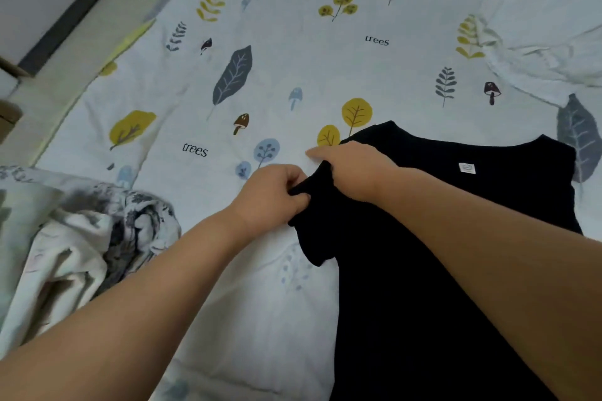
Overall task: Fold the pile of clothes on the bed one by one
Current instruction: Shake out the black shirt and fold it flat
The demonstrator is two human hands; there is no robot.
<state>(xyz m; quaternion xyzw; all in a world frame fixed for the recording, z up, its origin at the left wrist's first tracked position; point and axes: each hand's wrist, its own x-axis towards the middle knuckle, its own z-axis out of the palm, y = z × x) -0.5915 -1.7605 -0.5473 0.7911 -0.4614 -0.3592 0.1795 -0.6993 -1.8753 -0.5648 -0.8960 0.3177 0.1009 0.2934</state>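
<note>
**Mia:** Clothes are on the bed (293,52), right? Which one is being folded?

**Ben:** The black shirt (423,254). It lies flat on the leafy sheet, on the right side, with its neck end and little white tag (466,168) away from us.

**Mia:** Is it folded yet?

**Ben:** No, I think the folding is only starting. The body is spread out, and only the sleeve (312,215) on the left side of the shirt is bunched up.

**Mia:** What is left to do?

**Ben:** Lots, I think. A crumpled pile of clothes (81,238), white and grey, sits at the left, near the shirt but not touching it. Another white cloth (547,26) is far up at the right. I cannot tell if that one is clothes or bedding. I see nothing folded.

**Mia:** What are the hands doing?

**Ben:** Both arms reach out over the bed. The left hand (270,195) has its fingers curled and pinches the edge of the sleeve. The right hand (351,166) is just beside it, at the shoulder. Its fingers curl around the dark cloth too, and one finger points left along the sheet.

**Mia:** Do the hands touch?

**Ben:** Nearly. The sleeve is between them.
</note>
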